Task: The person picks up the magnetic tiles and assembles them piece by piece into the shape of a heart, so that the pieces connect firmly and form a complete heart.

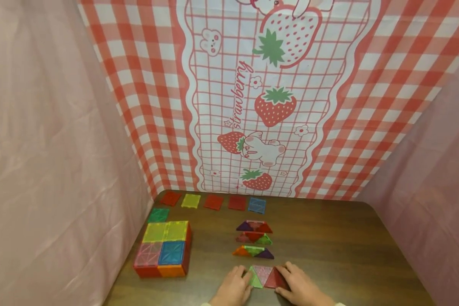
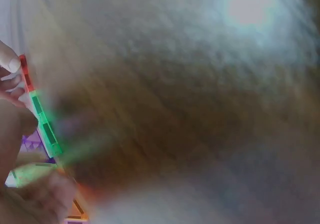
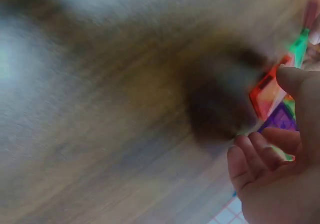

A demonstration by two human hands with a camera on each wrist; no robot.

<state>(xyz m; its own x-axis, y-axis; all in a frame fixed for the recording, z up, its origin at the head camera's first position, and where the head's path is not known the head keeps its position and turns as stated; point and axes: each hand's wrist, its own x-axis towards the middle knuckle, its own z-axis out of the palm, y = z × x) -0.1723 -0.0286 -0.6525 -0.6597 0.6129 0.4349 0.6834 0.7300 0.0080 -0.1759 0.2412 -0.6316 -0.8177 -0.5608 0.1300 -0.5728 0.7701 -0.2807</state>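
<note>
A strip of triangular magnetic tiles in green, pink and red lies near the front of the table. My left hand (image 1: 234,287) pinches the green triangle tile (image 1: 255,278) at the strip's left end. At the other end, my right hand (image 1: 301,285) holds the red triangle tile (image 1: 274,279) between thumb and fingers. Between them shows the pink triangle tile (image 1: 263,274). Each wrist view catches its hand at the edge: thumb and fingers of the left hand (image 2: 25,179) lie about a green tile (image 2: 46,126), those of the right hand (image 3: 280,169) about a red one (image 3: 267,91).
Beyond the hands stand three similar triangle strips, the nearest one (image 1: 253,252) orange, green and purple. A box-shaped block of tiles (image 1: 164,248) sits at the left. Square tiles, including a blue one (image 1: 257,205), line the back edge beneath a strawberry-print cloth (image 1: 229,106).
</note>
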